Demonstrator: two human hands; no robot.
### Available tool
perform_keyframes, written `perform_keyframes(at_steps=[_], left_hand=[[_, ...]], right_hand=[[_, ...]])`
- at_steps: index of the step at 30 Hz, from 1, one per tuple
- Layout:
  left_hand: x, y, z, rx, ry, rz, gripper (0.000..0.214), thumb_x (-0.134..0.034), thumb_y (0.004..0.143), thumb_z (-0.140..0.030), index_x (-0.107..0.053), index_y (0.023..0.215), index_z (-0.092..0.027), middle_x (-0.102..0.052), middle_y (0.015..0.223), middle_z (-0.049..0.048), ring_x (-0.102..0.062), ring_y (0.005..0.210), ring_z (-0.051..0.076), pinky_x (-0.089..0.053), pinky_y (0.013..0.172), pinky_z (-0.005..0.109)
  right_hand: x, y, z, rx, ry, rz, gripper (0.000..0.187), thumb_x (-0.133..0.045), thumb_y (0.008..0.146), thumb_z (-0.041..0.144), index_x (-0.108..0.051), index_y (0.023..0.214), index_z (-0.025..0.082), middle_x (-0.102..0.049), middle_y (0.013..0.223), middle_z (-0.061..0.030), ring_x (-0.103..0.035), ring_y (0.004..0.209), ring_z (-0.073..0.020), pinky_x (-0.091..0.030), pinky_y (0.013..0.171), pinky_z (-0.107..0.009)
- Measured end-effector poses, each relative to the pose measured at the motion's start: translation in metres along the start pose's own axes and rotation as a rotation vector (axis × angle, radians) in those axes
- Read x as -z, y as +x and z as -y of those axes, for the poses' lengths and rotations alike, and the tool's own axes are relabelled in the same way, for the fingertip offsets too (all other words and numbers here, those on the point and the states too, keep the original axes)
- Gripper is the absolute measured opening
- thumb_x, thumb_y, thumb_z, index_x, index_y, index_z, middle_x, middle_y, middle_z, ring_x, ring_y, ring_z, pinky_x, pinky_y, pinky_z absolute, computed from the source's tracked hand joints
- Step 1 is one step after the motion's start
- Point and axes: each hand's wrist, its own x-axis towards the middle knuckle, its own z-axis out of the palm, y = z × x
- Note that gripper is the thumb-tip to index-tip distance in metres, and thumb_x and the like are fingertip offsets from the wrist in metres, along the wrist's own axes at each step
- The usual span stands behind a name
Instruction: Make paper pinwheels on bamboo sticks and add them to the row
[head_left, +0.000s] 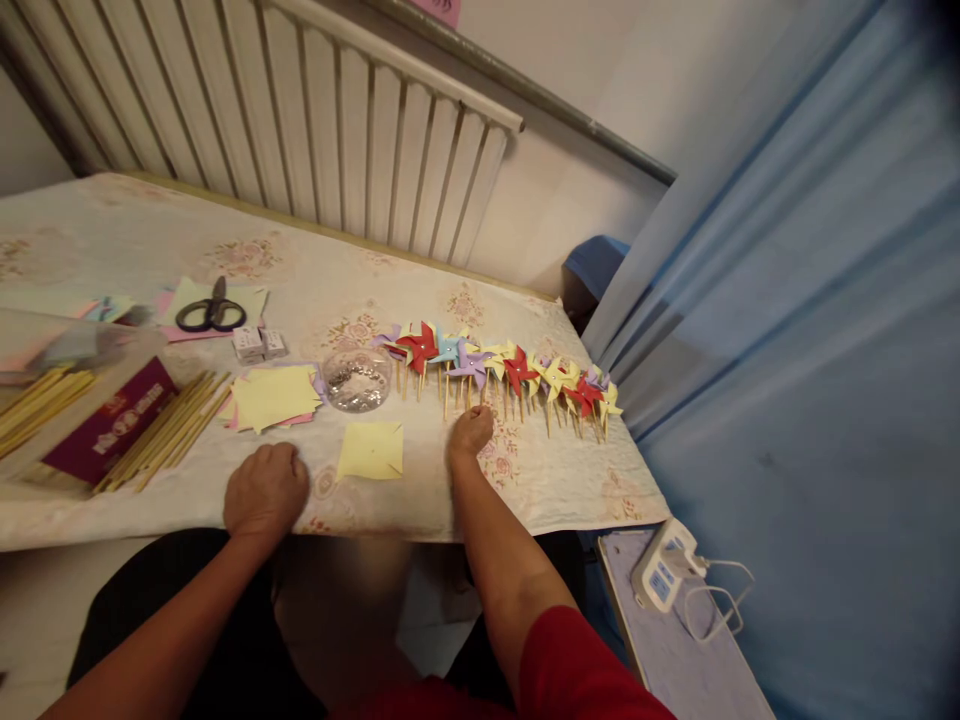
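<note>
My left hand (pixel 266 490) rests as a closed fist at the table's front edge, below a stack of yellow and pink paper (pixel 276 396); nothing shows in it. My right hand (pixel 472 432) is closed at the near side of a row of paper pinwheels on wooden sticks. Its fingers appear to pinch the stick of a pinwheel (pixel 492 362), though the grip is partly hidden. Red pinwheels (pixel 519 370) and a lavender pinwheel (pixel 470 362) lie close by. Between my hands is a yellow paper square (pixel 371 450) with cut corners.
A round clear dish (pixel 358 382) holds small metallic pieces. Black scissors (pixel 212 310) lie on paper beside small white boxes (pixel 259 344). Wooden sticks (pixel 165 430) and a plastic bag with a purple label (pixel 112 425) are at left. A power strip (pixel 665 565) sits at lower right.
</note>
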Motion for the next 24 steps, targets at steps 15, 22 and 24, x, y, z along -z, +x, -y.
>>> perform_keyframes(at_steps=[15, 22, 24], left_hand=[[0.008, -0.004, -0.004, 0.014, -0.04, -0.01, 0.037, -0.034, 0.094, -0.026, -0.067, 0.103, -0.012, -0.066, 0.1, 0.0164, -0.061, 0.098, 0.029, -0.041, 0.08, 0.038], [0.009, -0.005, -0.004, 0.01, -0.029, -0.01, 0.035, -0.035, 0.095, -0.025, -0.066, 0.101, -0.012, -0.066, 0.1, 0.0159, -0.062, 0.097, 0.029, -0.041, 0.078, 0.038], [0.009, -0.006, -0.005, 0.015, -0.027, -0.016, 0.034, -0.035, 0.095, -0.024, -0.067, 0.101, -0.012, -0.066, 0.101, 0.0161, -0.062, 0.098, 0.029, -0.041, 0.079, 0.038]], right_hand=[[0.054, -0.046, -0.006, 0.178, -0.001, 0.21, 0.017, -0.044, 0.079, 0.011, -0.053, 0.07, 0.023, -0.061, 0.073, -0.0042, -0.054, 0.074, -0.0209, -0.039, 0.074, -0.03], [0.069, -0.076, -0.01, 0.311, -0.004, 0.31, 0.017, -0.045, 0.083, 0.011, -0.058, 0.078, 0.021, -0.064, 0.08, -0.0047, -0.056, 0.078, -0.0201, -0.04, 0.076, -0.029], [0.07, -0.08, -0.011, 0.345, -0.023, 0.32, 0.019, -0.044, 0.084, 0.011, -0.059, 0.08, 0.021, -0.064, 0.082, -0.0052, -0.057, 0.08, -0.0202, -0.04, 0.076, -0.029]])
